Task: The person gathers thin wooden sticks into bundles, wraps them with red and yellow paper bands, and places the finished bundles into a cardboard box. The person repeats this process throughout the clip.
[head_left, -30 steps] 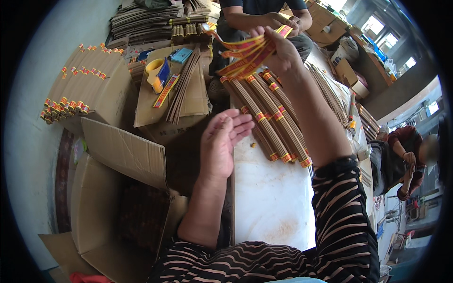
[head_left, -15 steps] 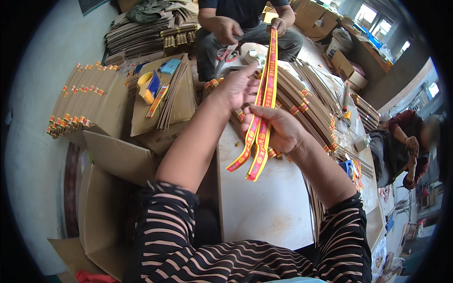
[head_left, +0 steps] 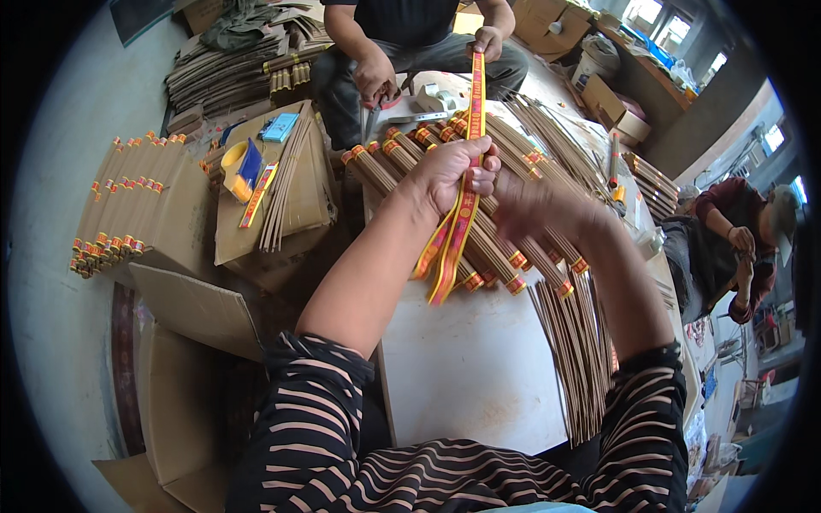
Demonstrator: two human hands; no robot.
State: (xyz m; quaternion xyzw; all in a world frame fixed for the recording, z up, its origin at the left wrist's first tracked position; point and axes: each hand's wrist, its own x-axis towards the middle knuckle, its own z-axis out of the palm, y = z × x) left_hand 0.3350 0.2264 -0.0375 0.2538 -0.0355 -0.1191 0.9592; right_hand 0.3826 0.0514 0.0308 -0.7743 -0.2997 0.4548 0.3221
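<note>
My left hand (head_left: 451, 175) is closed around a set of long red-and-yellow printed strips (head_left: 462, 227), whose loose lower ends hang below my fist. Across from me a co-worker's hand (head_left: 487, 43) holds the strips' far end, so they stretch taut between us. The co-worker's other hand holds scissors (head_left: 371, 124) pointing down. To the right of the strips, my right hand (head_left: 543, 205) is smeared by motion, and its fingers cannot be made out. Beneath both hands lie bundles of brown incense sticks (head_left: 492, 244) with red-and-yellow bands at their ends.
A white table (head_left: 466, 368) stands before me, with loose sticks (head_left: 577, 359) along its right. At left, a cardboard box (head_left: 282, 218) carries a tape dispenser (head_left: 242, 169), and banded bundles (head_left: 128, 205) are stacked by the wall. An open carton (head_left: 192, 376) sits nearer. Another person (head_left: 727, 248) sits far right.
My left hand has closed on the strips; my right hand has let go of them and moved right. The co-worker has picked up the scissors. The whole view has shifted slightly.
</note>
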